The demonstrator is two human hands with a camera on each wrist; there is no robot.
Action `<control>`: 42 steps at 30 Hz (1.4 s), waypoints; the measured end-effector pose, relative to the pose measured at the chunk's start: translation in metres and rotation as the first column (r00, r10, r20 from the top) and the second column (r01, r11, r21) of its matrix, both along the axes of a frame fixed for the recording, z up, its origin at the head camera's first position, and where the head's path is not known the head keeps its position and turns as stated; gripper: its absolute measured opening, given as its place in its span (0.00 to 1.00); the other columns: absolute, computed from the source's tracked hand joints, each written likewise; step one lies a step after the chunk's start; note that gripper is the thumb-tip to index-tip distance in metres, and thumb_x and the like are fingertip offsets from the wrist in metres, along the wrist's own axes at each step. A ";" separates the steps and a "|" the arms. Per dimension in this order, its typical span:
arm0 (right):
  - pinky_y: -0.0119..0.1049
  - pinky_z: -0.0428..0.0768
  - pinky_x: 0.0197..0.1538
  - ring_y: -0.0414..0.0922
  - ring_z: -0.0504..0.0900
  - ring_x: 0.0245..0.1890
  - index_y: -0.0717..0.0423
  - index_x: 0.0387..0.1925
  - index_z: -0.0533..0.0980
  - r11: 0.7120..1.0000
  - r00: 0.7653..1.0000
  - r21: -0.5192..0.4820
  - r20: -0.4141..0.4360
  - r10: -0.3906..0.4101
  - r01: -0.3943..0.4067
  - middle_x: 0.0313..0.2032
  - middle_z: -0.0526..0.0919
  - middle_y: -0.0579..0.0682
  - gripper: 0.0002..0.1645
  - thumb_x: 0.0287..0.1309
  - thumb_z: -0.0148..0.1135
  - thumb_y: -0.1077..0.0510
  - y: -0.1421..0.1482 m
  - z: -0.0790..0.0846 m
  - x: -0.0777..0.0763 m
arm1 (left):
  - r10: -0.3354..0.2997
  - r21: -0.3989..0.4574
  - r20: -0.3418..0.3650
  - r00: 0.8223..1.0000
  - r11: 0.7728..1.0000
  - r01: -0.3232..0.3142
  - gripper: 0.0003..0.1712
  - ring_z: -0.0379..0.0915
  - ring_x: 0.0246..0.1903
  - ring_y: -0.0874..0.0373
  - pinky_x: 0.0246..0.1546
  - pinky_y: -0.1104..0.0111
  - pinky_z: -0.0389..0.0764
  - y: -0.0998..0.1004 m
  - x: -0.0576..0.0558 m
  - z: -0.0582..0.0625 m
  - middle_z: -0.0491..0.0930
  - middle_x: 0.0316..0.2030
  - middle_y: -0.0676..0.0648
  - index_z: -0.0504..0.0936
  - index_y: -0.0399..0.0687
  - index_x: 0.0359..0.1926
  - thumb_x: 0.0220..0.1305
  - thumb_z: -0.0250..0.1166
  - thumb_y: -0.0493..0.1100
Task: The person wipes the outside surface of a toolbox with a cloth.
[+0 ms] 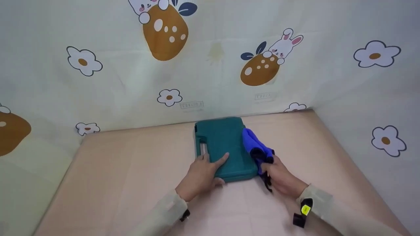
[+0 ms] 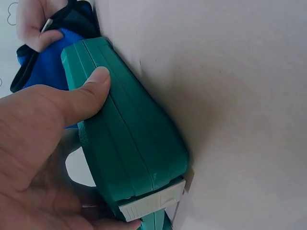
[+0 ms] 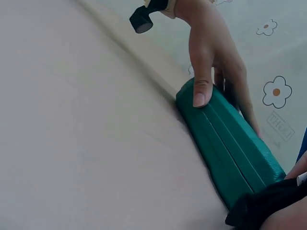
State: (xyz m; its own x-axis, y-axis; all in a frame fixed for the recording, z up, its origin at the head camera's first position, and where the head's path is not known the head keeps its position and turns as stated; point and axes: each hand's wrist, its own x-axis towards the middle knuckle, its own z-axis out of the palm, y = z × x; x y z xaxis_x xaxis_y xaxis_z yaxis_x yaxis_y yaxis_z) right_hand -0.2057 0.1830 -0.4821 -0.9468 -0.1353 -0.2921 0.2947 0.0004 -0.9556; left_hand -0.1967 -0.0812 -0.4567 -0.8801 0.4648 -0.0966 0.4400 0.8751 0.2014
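Observation:
A teal-green plastic case (image 1: 226, 137) with a carrying handle lies flat on the table, its handle side to the left. My left hand (image 1: 200, 173) grips its near left corner, thumb on the seamed near side (image 2: 129, 139) and fingers over the top by the handle. A pale latch (image 2: 153, 201) shows beside those fingers in the left wrist view. Pinched in my right hand (image 1: 283, 177) is a blue fabric item (image 1: 252, 139) with black trim and a dark opening, held against the case's right edge. Its exact kind is unclear.
The table (image 1: 131, 170) has a pale pink-beige cover. Behind it and at both sides hang light curtains (image 1: 216, 75) printed with rabbits and flowers. The case's far end lies close to the back curtain. A black strap (image 1: 300, 216) hangs from my right wrist.

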 end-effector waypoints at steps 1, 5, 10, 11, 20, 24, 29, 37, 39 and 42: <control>0.46 0.57 0.48 0.57 0.59 0.52 0.64 0.54 0.55 1.000 1.000 -0.003 0.002 0.000 0.000 0.48 0.57 0.57 0.32 0.44 0.48 0.75 -0.001 0.000 -0.004 | 0.005 0.000 0.006 1.000 1.000 -0.005 0.49 0.64 0.65 0.31 0.61 0.45 0.71 -0.001 0.000 0.000 0.64 0.68 0.25 0.56 0.65 0.80 0.65 0.68 0.64; 0.45 0.55 0.48 0.57 0.58 0.53 0.64 0.52 0.54 1.000 1.000 -0.012 -0.008 0.002 -0.002 0.49 0.56 0.58 0.31 0.43 0.47 0.76 -0.004 0.000 -0.021 | 0.015 0.000 0.018 1.000 1.000 -0.015 0.49 0.63 0.66 0.30 0.61 0.44 0.70 -0.001 0.001 0.000 0.63 0.68 0.25 0.55 0.66 0.80 0.65 0.68 0.64; 0.43 0.60 0.47 0.56 0.60 0.51 0.67 0.55 0.56 1.000 0.999 0.008 -0.038 -0.020 0.020 0.49 0.59 0.59 0.32 0.43 0.47 0.77 -0.007 0.000 -0.045 | 0.013 -0.007 0.027 1.000 1.000 -0.013 0.50 0.61 0.67 0.31 0.62 0.45 0.68 0.001 0.001 0.000 0.62 0.69 0.25 0.54 0.67 0.81 0.64 0.68 0.65; 0.43 0.60 0.47 0.56 0.61 0.51 0.68 0.56 0.56 1.000 0.999 0.015 -0.045 -0.021 0.022 0.50 0.60 0.59 0.33 0.43 0.47 0.76 -0.007 0.000 -0.051 | 0.014 -0.010 0.028 1.000 1.000 -0.013 0.50 0.61 0.67 0.31 0.63 0.45 0.68 0.001 0.001 0.000 0.62 0.69 0.25 0.54 0.67 0.81 0.64 0.67 0.65; 0.44 0.61 0.49 0.58 0.62 0.54 0.67 0.60 0.56 0.993 0.998 0.116 -0.039 0.042 -0.038 0.54 0.62 0.61 0.34 0.47 0.49 0.73 -0.008 0.001 -0.096 | 0.008 -0.014 0.021 1.000 1.000 -0.008 0.49 0.61 0.67 0.32 0.62 0.46 0.69 0.001 0.000 -0.001 0.61 0.69 0.25 0.54 0.68 0.80 0.64 0.67 0.65; 0.46 0.62 0.49 0.58 0.63 0.53 0.66 0.59 0.56 0.978 0.992 0.182 -0.045 0.117 -0.107 0.54 0.62 0.61 0.33 0.49 0.50 0.71 -0.005 0.002 -0.109 | -0.002 -0.031 -0.003 1.000 1.000 0.002 0.49 0.62 0.66 0.33 0.60 0.47 0.72 0.001 -0.001 -0.002 0.63 0.68 0.25 0.54 0.68 0.81 0.64 0.66 0.66; 0.45 0.62 0.49 0.57 0.65 0.51 0.64 0.57 0.57 0.955 0.988 0.266 -0.037 0.148 -0.133 0.51 0.63 0.60 0.30 0.50 0.51 0.68 -0.006 0.003 -0.121 | 0.004 -0.029 0.001 1.000 1.000 -0.004 0.49 0.62 0.66 0.32 0.60 0.46 0.72 0.001 -0.001 -0.002 0.62 0.68 0.25 0.53 0.68 0.81 0.65 0.66 0.66; 0.43 0.65 0.43 0.53 0.68 0.39 0.61 0.49 0.61 0.946 0.980 0.284 -0.071 0.185 -0.158 0.38 0.65 0.54 0.21 0.51 0.50 0.68 -0.007 -0.001 -0.140 | 0.005 -0.052 0.012 1.000 0.999 -0.004 0.49 0.62 0.67 0.32 0.60 0.46 0.71 0.002 -0.002 -0.001 0.62 0.68 0.25 0.52 0.68 0.81 0.65 0.65 0.66; 0.43 0.65 0.42 0.53 0.69 0.39 0.62 0.50 0.62 0.946 0.979 0.284 -0.081 0.187 -0.157 0.38 0.66 0.54 0.22 0.51 0.50 0.69 -0.008 -0.002 -0.141 | 0.004 -0.048 0.011 1.000 0.999 -0.003 0.49 0.62 0.67 0.32 0.60 0.46 0.71 0.001 -0.001 -0.001 0.62 0.68 0.25 0.53 0.68 0.81 0.65 0.65 0.66; 0.44 0.65 0.44 0.54 0.69 0.42 0.65 0.56 0.61 0.944 0.976 0.286 -0.090 0.197 -0.164 0.43 0.67 0.57 0.27 0.52 0.50 0.69 -0.010 -0.003 -0.141 | 0.004 -0.042 0.007 1.000 0.999 -0.004 0.49 0.63 0.66 0.32 0.61 0.46 0.71 0.000 -0.001 -0.001 0.63 0.68 0.25 0.53 0.68 0.81 0.66 0.65 0.66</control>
State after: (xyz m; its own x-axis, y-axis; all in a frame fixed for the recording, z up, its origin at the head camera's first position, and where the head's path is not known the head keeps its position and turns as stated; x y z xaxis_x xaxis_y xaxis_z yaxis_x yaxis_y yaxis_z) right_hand -0.3468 0.1733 -0.4852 -0.9433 -0.2368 -0.2326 0.1530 0.3116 -0.9378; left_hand -0.1978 -0.0816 -0.4573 -0.8812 0.4567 -0.1220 0.4352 0.8846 0.1677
